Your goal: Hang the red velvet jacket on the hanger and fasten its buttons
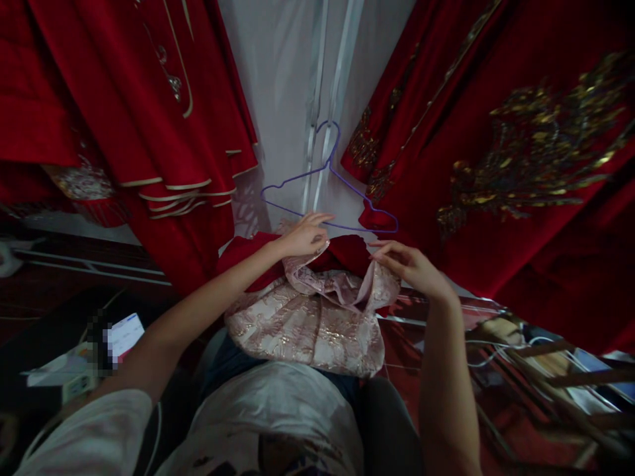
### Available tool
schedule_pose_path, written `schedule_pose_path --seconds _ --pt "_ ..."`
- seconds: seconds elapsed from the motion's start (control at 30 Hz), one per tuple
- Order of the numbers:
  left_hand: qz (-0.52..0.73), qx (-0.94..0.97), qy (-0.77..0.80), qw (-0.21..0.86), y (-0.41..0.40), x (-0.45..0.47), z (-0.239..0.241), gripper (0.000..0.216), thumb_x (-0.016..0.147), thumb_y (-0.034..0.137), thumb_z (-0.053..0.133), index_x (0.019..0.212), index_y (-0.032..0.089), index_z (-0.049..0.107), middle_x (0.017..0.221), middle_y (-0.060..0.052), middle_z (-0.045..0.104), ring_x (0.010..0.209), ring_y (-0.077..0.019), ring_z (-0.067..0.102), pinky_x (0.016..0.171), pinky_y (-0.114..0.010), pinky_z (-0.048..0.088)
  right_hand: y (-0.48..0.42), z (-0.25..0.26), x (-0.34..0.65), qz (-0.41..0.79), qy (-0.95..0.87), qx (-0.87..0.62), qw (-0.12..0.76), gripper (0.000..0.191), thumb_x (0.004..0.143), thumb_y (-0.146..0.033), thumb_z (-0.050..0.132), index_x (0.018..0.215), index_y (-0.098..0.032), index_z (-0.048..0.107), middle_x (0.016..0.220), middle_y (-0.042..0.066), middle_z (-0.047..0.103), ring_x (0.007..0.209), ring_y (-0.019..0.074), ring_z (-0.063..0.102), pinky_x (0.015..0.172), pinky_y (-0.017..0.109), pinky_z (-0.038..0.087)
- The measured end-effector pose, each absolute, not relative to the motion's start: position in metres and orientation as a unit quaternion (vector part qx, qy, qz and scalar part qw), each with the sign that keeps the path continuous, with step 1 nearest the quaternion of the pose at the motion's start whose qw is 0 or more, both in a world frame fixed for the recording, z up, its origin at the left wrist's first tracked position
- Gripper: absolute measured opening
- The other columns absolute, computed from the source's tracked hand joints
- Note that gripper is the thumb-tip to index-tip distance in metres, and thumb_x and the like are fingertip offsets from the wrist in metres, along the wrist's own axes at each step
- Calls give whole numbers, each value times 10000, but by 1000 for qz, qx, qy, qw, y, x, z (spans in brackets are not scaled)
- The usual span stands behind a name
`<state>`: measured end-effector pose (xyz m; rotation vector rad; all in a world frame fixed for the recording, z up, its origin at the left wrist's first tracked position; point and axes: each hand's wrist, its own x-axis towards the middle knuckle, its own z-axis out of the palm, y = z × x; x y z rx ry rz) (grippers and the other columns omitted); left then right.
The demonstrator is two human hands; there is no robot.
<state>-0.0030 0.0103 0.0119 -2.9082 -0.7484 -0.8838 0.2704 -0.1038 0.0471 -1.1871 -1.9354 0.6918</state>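
A pink-and-gold brocade garment [307, 330], pleated and bunched, lies across my lap with its upper opening facing up. My left hand [305, 237] is closed at the left end of the opening, pinching the edge near the fingertips. At the right end, my right hand [409, 264] pinches the raised corner between thumb and fingers. The edge sags in folds between the hands. A purple wire hanger [330, 165] hangs just beyond my hands, its lower bar close to my left fingers. Red fabric [347, 251] lies behind the brocade.
Red garments with pale trim [188, 145] hang at the left, and a red garment with gold embroidery [526, 152] hangs at the right. White metal poles [317, 79] stand between them. Wooden legs and cables [540, 370] clutter the lower right. A dark surface with papers [64, 367] is at lower left.
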Motion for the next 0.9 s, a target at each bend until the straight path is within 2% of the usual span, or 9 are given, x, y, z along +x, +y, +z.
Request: schedule_pose_path --seconds 0.07,0.17,0.3,0.37,0.57,0.7,0.9 --pt "-272 -929 -253 12 10 9 -6 206 837 258 511 740 181 675 1439 -85 428 1330 -275 365 1150 -546 198 -101 45 273 228 -750 -479 394 257 829 -463 600 818 -222 686 1286 83 598 1265 248 504 1053 421 380" --pt "-297 -911 -284 33 2 13 -24 179 811 290 565 760 184 700 1382 -115 449 1314 -302 358 1143 -562 185 -89 33 293 165 -696 -534 451 252 817 -455 602 796 -217 681 1251 100 621 1360 262 392 1106 452 296" --pt "-327 -905 -270 26 -15 5 -22 220 860 318 517 832 212 707 1310 -105 478 1268 -263 399 1152 -515 204 -69 13 322 94 -568 -585 571 244 778 -438 616 835 -210 681 1335 132 560 1364 271 388 1114 463 279" --pt "-332 -905 -266 22 -20 2 -17 235 872 328 503 840 216 707 1312 -101 473 1262 -262 399 1149 -506 220 -63 8 327 62 -543 -590 594 257 782 -433 606 864 -202 681 1372 145 527 1375 265 372 1117 462 276" --pt "-323 -904 -279 26 -22 2 -14 211 861 303 512 816 224 702 1309 -79 503 1246 -271 409 1121 -524 245 -70 17 318 -5 -584 -570 578 325 857 -475 523 940 -194 663 1425 148 464 1360 258 395 1086 462 335" --pt "-324 -902 -284 29 -23 3 -12 207 857 299 516 794 220 697 1307 -73 516 1231 -265 425 1097 -502 278 -78 28 309 -59 -597 -554 577 314 870 -468 516 926 -199 666 1337 131 551 1309 255 456 1078 458 349" --pt "-330 -905 -268 -8 -32 12 -2 240 887 321 485 802 228 690 1300 -58 540 1203 -249 456 1064 -480 305 -65 64 271 -91 -638 -537 545 333 889 -488 490 942 -205 659 1191 109 647 1111 261 601 969 415 439"
